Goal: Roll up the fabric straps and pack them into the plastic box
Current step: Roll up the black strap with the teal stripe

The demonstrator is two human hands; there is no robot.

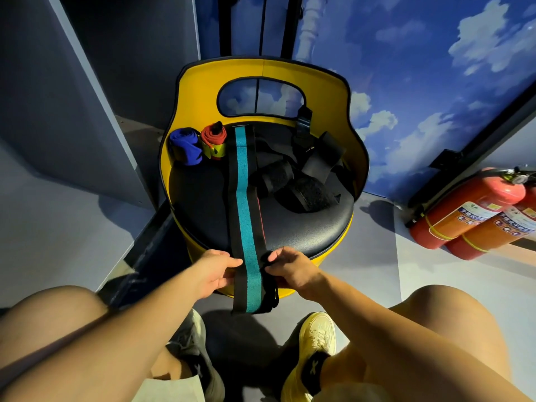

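Lying lengthwise across the black seat of the yellow chair (203,91), the black strap with the teal stripe (245,198) hangs over the front edge. The left hand (216,271) pinches its left edge and the right hand (290,269) pinches its right edge, fingers curled onto the fabric. At the seat's rear lie a rolled blue strap (185,146), a rolled red strap (214,139) and loose black straps (301,175); two fire extinguishers (470,210) lie on the floor, right.

long strap: black fabric strap with teal centre stripe (246,204), unrolled, flat along seat, near end hanging over
blue roll (185,146): rolled, back left
red roll (214,137): rolled, touching blue roll
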